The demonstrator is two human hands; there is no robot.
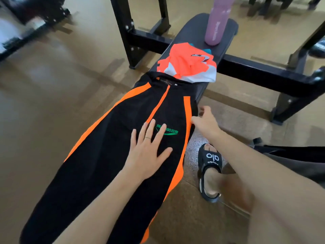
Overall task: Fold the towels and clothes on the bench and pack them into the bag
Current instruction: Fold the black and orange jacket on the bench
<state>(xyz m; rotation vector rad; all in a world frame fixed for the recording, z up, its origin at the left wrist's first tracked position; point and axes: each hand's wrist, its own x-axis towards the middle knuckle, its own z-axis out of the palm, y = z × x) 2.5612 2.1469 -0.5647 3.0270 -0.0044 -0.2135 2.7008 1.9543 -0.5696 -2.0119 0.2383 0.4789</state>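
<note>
A black garment with orange stripes and a green logo (pixel 109 155) lies spread lengthwise along the black bench (pixel 193 32). My left hand (pixel 149 148) presses flat on it just below the logo, fingers spread. At the garment's right edge, my right hand (pixel 204 120) touches the orange side stripe with relaxed fingers. Beyond the collar lies a crumpled bright orange, white and teal garment (pixel 188 64). No bag is in view.
A purple water bottle (pixel 217 23) stands at the bench's far end. Black steel rack posts and a crossbar (pixel 246 67) flank the bench. My foot in a black sandal (pixel 210 171) rests on the floor to the right. A tan floor surrounds everything.
</note>
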